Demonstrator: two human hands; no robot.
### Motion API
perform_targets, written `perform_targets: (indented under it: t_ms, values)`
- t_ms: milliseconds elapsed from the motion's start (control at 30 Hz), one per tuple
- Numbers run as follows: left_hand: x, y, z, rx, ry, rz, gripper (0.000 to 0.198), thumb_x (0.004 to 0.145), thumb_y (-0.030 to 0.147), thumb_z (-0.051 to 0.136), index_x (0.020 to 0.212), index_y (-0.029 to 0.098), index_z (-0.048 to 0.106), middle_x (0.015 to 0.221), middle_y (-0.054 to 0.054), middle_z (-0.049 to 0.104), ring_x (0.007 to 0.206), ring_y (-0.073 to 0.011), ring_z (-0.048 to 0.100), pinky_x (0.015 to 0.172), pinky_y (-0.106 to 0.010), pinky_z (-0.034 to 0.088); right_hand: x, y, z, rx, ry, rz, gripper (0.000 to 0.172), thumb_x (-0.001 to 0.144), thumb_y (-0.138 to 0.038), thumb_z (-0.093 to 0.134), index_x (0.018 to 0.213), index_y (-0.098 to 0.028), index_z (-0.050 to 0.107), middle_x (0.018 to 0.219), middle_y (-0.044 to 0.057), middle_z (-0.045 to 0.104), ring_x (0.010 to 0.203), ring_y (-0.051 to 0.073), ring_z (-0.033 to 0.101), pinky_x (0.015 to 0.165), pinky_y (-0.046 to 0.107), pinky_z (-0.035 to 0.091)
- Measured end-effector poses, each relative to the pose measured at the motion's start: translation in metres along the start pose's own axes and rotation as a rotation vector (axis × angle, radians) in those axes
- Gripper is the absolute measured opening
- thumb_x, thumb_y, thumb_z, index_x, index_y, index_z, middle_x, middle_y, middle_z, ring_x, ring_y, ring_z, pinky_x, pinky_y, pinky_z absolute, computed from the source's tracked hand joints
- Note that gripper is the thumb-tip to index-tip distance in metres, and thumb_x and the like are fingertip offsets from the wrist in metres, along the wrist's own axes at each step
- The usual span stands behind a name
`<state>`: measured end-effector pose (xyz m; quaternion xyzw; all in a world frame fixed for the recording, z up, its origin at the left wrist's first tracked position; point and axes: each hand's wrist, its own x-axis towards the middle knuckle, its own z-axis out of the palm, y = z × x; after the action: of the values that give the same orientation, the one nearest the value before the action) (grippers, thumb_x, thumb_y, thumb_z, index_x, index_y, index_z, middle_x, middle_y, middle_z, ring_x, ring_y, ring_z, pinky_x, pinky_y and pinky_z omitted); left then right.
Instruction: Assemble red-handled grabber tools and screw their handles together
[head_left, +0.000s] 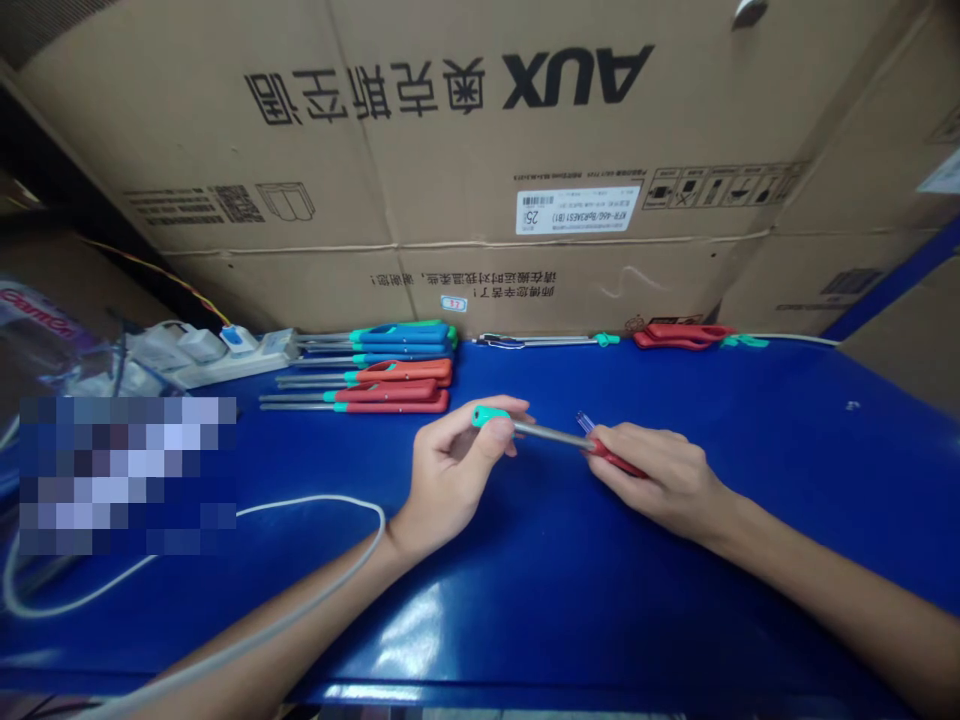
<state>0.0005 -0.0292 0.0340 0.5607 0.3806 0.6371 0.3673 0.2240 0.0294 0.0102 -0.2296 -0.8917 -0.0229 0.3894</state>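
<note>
My left hand [454, 470] is closed, thumb and fingers pinching a teal plastic piece [490, 414] with a hole at its end. A thin metal tube [555, 434] runs from there to my right hand [664, 475]. In that hand is the red handle [621, 460] of a long-nosed lighter, partly hidden by the fingers. A small clear purple-blue piece [585, 422] sticks up by the right fingertips. Behind my left hand lie stacked long-nosed lighters with red handles [397, 402], orange handles [409, 372] and blue handles [405, 337], their metal tubes pointing left.
The blue tabletop [525, 600] backs onto a large cardboard box [420, 200]. Along it lie thin metal rods [547, 341] and red handle pieces [682, 336] with teal parts. A power strip [240, 360] stands at left. A white cable [322, 498] loops over my left forearm.
</note>
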Motion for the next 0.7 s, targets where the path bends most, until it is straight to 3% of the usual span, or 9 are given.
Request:
perform_targets:
  t_ms: [200,367,433,700]
  values:
    - [-0.002,0.003,-0.001,0.005,-0.097,0.013,0.030,0.092,0.042,0.058,0.098,0.016,0.070,0.099,-0.009,0.074,0.079,-0.0180,0.067,0.072,-0.030,0.056,0.007,0.002,-0.012,0.224,-0.140,0.061,0.016,0.091,-0.023,0.056,0.081,-0.018,0.067,0.067,0.003,0.067,0.053,0.011,0.058,0.051,0.021,0.044]
    - [-0.004,-0.001,-0.005,-0.091,-0.200,-0.001,0.029,0.094,0.042,0.056,0.098,0.016,0.069,0.101,-0.011,0.074,0.088,-0.0202,0.067,0.073,-0.031,0.055,0.019,-0.001,-0.030,0.402,-0.457,0.158,0.033,0.094,-0.030,0.055,0.064,-0.016,0.058,0.054,-0.003,0.050,0.048,0.007,0.041,0.047,0.021,0.034]
    - [-0.004,-0.003,-0.005,-0.095,-0.204,-0.012,0.028,0.093,0.041,0.057,0.095,0.016,0.069,0.098,-0.011,0.074,0.083,-0.0187,0.067,0.072,-0.030,0.055,0.020,-0.002,-0.032,0.412,-0.513,0.172,0.036,0.095,-0.031,0.053,0.062,-0.016,0.057,0.053,-0.003,0.047,0.047,0.007,0.039,0.047,0.021,0.032]
    - [-0.011,-0.013,0.001,-0.132,0.056,-0.092,0.028,0.089,0.040,0.063,0.080,0.015,0.071,0.080,-0.007,0.074,0.081,-0.0220,0.071,0.072,-0.032,0.056,0.006,-0.013,-0.018,0.260,-0.294,0.152,0.022,0.094,-0.028,0.054,0.079,-0.018,0.066,0.065,0.002,0.064,0.053,0.011,0.055,0.051,0.023,0.041]
